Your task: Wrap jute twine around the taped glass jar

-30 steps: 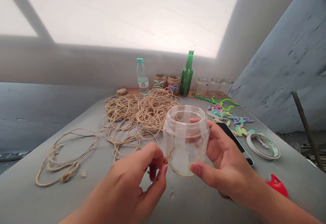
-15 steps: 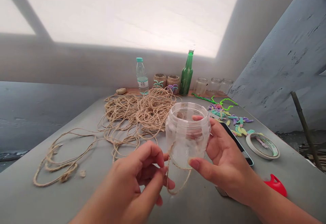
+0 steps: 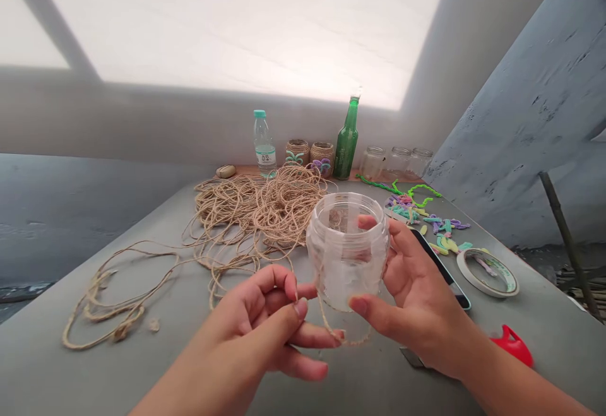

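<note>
We are clamping the plastic jar (image 3: pixel 347 252) in our right fingers (image 3: pixel 374 314) and pinching jute twine (image 3: pixel 331 324) between our left fingers (image 3: pixel 312 335); slack twine could slip free.

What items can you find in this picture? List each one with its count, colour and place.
loose twine: one tangle, tan, across the table
twine strand: one, tan, below the jar
clear plastic jar: one, clear, held above the table
water bottle: one, clear with teal cap, back edge
green bottle: one, green, back edge
twine-wrapped jars: two, tan, back edge
glass jars: three, clear, back right
pipe cleaner pieces: many, pastel, right side
phone: one, black, right of the jar
tape roll: one, white, right side
red object: one, red, front right
table: one, grey, beneath everything
left hand: one, beside the strand
right hand: one, holding the jar
</note>
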The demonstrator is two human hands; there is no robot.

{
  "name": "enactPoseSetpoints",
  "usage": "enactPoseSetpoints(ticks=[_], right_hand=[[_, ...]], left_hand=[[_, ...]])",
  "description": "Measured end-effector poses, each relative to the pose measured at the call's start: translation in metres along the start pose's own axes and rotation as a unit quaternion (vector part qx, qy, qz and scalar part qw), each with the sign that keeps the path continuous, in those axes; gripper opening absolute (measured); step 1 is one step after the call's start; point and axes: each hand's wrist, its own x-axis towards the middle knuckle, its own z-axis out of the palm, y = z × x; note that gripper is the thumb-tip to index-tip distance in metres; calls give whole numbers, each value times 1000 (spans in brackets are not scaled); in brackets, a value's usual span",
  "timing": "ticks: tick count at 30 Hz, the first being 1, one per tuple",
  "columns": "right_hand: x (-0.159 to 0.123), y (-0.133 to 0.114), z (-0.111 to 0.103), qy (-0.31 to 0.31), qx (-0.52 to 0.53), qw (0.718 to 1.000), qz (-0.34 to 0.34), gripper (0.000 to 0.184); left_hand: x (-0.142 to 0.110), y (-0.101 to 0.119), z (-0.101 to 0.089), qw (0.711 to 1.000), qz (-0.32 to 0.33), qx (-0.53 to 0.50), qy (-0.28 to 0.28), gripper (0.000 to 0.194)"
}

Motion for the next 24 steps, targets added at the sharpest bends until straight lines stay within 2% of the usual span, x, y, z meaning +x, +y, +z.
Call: enactPoseSetpoints(ticks=[6, 10, 15, 18, 21, 24], right_hand=[[3, -6, 5, 15, 20, 1000, 8, 73], [1, -5, 6, 18, 16, 1000, 7, 75], [1, -5, 7, 15, 36, 999, 26, 72], [3, -5, 8, 13, 68, 997, 28, 71], [5, -7, 9, 12, 94, 995, 30, 68], [6, -11, 10, 11, 108, 993, 53, 65]], left_hand=[[5, -3, 3, 995, -30, -73, 60, 44], [8, -6, 5, 991, -48, -107, 63, 49], [0, 0, 16, 990, -76, -100, 59, 68], [-5, 3, 21, 989, -73, -122, 40, 57], [-5, 4, 21, 986, -73, -140, 46, 47], [-2, 3, 19, 988, -91, -122, 38, 55]])
